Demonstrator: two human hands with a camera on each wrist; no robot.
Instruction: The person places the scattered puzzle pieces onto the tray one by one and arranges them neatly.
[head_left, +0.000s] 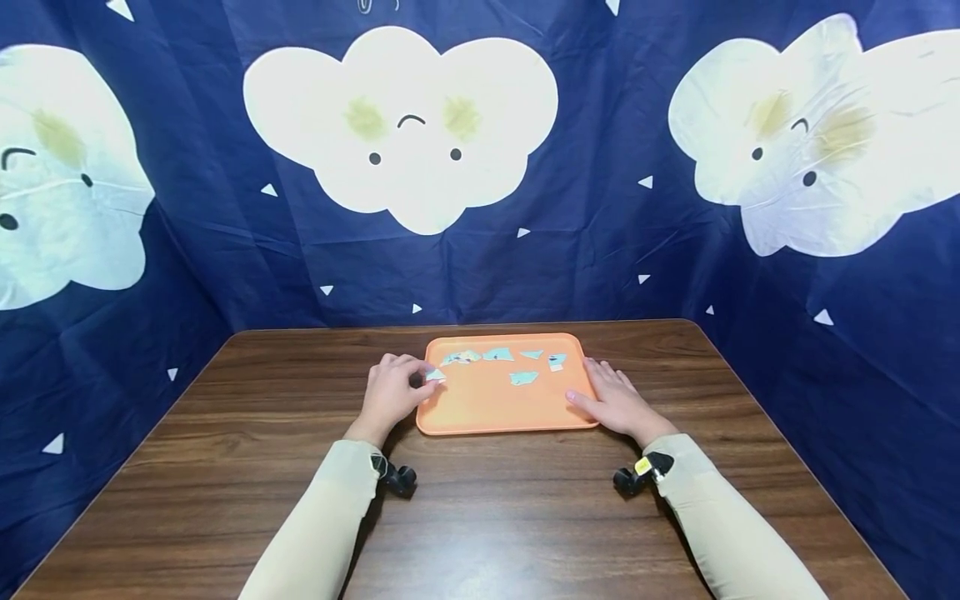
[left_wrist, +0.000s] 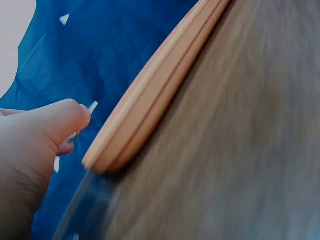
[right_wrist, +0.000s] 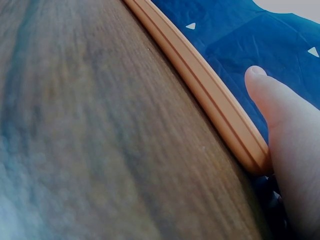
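An orange tray (head_left: 491,408) lies on the table, and my left hand (head_left: 392,387) is at its left edge. Between thumb and fingers that hand pinches a small, flat, light blue piece (head_left: 435,376), seen edge-on in the left wrist view. My right hand (head_left: 618,404) rests at the tray's right edge with the fingers outstretched and the thumb over the rim; it holds nothing visible. Several irregular printed pieces lie in the tray: a multicoloured one (head_left: 460,357), pale blue ones toward the back, and a lower pale blue piece (head_left: 523,378) near the middle.
The brown wooden table (head_left: 480,517) extends around the tray. A dark blue curtain (head_left: 480,275) with white clouds hangs behind the table and along both sides. Each wrist carries a small black camera.
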